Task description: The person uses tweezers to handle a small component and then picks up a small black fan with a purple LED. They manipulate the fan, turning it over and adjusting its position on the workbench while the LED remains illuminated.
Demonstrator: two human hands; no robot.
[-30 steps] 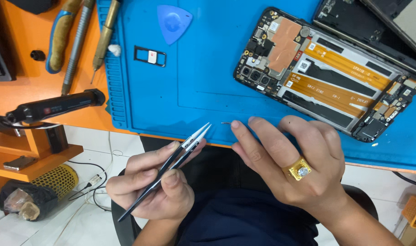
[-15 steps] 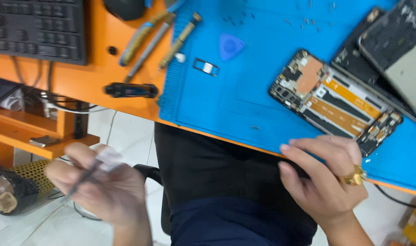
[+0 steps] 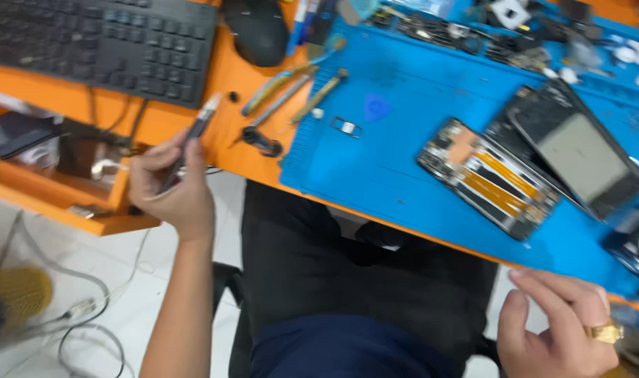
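My left hand (image 3: pixel 169 189) grips a pair of metal tweezers (image 3: pixel 193 136), tips pointing up over the orange desk edge (image 3: pixel 214 157) below the black keyboard (image 3: pixel 102 42). My right hand (image 3: pixel 561 325), wearing a gold ring, hangs loosely curled and empty below the blue work mat (image 3: pixel 403 154) at the lower right. An opened phone body (image 3: pixel 487 175) with orange flex cables lies on the mat. A detached dark screen (image 3: pixel 578 157) sits to its right.
Several hand tools (image 3: pixel 291 91) and a small black tool (image 3: pixel 262 142) lie at the mat's left edge. A small metal tray (image 3: pixel 346 127) and a blue pick (image 3: pixel 377 108) rest on the mat. A black mouse (image 3: pixel 256 28) and loose parts line the back.
The view has swung left and back. My left hand rose with the tweezers from below the desk to its edge near the keyboard. My right hand dropped away from the mat.
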